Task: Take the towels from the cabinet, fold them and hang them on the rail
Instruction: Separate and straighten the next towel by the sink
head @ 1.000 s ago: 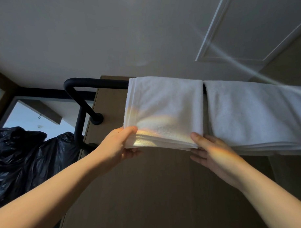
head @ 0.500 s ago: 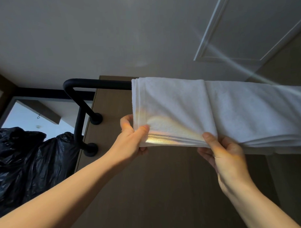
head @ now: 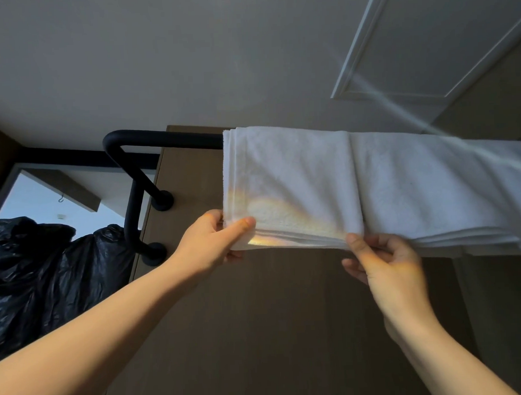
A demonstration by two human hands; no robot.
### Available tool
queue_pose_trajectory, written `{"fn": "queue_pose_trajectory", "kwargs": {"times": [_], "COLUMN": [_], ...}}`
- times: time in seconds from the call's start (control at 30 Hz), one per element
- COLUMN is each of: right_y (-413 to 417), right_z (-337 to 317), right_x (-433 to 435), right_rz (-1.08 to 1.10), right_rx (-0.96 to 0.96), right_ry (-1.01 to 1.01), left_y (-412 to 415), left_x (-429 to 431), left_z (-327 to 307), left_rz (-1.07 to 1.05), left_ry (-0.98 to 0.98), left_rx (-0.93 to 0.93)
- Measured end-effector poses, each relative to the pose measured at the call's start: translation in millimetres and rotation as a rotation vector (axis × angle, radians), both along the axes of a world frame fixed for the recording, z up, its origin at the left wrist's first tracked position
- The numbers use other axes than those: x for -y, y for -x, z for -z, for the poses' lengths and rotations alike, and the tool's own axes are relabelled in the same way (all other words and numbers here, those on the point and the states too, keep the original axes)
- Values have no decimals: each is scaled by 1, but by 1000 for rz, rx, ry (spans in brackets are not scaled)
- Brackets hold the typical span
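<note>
- Left hand [head: 222, 243] pinches the lower left corner of the folded white towel [head: 294, 184]; right hand [head: 385, 261] pinches its lower right corner.
- Towel hangs over the black rail [head: 162, 140] above both hands, touching the second towel [head: 430, 191] above the right hand.
- Best done, I'd say: tug both corners evenly, match the hems, keep the layers stacked, and don't drag the towel off.
- Black bin bags [head: 34, 279] lie left of the left hand.

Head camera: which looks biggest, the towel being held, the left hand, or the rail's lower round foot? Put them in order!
1. held towel, the largest.
2. left hand.
3. lower rail foot, the smallest.
No two look alike in size, so the order is clear.
</note>
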State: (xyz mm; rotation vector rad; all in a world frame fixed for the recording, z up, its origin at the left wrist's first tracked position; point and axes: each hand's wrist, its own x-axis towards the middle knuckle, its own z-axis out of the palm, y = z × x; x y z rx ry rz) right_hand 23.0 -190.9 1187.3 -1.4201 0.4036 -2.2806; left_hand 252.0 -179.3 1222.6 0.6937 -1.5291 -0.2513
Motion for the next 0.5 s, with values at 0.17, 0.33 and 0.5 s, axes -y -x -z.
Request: {"fn": "queue_pose_trajectory", "kwargs": {"times": [0.17,0.33,0.5], "right_y": [1,-2,-4], "right_z": [-4,-4,-4], "right_x": [-2,0,5], "right_rz": [-11,-12,8], "right_rx": [-2,65,136], "right_ry": [-17,-4,-8], "left_y": [-2,3,8], "left_x": [1,4,4], "left_z": [1,3,-1], "left_rz": [-32,-45,-14], "left_ry": [15,44,36], "left_rx": [14,-13,14]}}
